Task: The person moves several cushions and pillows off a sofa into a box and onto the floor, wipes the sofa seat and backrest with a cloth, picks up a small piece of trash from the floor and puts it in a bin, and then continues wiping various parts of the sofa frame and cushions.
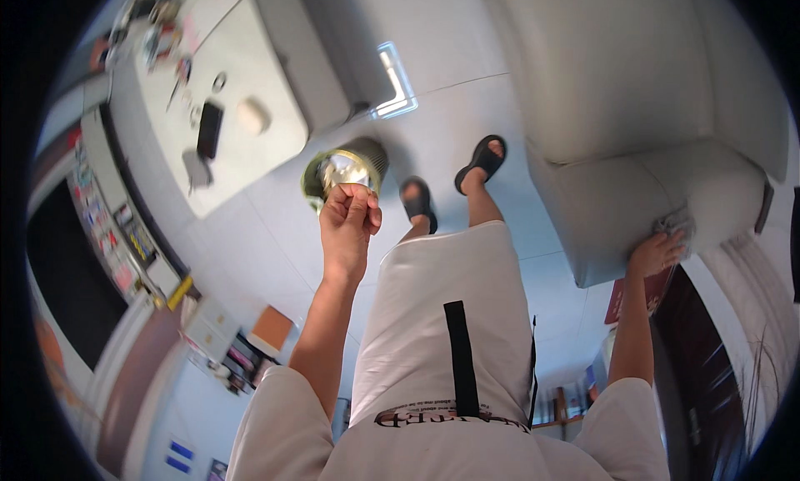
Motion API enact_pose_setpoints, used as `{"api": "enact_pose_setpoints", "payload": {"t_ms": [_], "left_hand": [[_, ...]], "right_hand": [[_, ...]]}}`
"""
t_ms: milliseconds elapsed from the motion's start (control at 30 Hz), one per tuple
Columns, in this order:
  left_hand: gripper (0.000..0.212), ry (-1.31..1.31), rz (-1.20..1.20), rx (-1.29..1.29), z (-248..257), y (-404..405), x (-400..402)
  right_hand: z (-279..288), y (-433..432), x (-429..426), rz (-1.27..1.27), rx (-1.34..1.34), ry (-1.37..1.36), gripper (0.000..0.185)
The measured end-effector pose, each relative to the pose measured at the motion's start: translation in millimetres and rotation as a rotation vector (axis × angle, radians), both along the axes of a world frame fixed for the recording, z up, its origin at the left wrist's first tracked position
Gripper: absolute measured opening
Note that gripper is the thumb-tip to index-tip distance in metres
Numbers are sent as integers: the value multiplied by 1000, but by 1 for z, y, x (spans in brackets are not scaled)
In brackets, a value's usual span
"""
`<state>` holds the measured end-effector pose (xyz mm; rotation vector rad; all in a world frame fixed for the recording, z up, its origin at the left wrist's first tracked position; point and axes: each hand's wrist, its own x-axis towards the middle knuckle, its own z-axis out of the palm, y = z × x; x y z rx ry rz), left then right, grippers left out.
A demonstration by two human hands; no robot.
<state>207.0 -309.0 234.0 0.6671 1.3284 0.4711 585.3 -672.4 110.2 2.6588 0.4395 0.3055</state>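
Observation:
My left hand (351, 212) is raised in front of a round waste bin (382, 159), fingers curled and the thumb pressed against them. I see nothing between the fingertips. A pale, shiny liner or wrapper (344, 168) shows inside the bin, partly behind the hand. Out to the right, my right hand (656, 253) holds a crumpled grey cloth (675, 224) against the arm of a grey sofa (637, 199). That hand and the cloth are slightly blurred.
A pale table (250, 162) at the upper left carries a dark phone-like object (210, 129), a rounded beige object (252, 115) and clutter. My feet in black sandals (484, 159) stand beside the bin. A cabinet (212, 328) is at lower left, a dark door (694, 356) at lower right.

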Motion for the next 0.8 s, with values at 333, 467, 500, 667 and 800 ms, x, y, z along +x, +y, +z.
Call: {"api": "enact_pose_setpoints", "payload": {"t_ms": [333,467,500,667,800], "left_hand": [[8,262,343,159,-57,-47,-203],[8,349,421,149,-90,-51,-243],[8,369,425,148,-96,-50,-249],[7,466,419,177,-139,-47,-269],[8,553,397,77,-159,-38,-257]], "right_hand": [[-10,10,-1,-115,234,-70,48],[7,34,-14,-256,335,-37,51],[9,36,-18,-264,348,-37,51],[13,42,-25,-260,357,-19,50],[11,29,-12,-240,326,-19,52]]}}
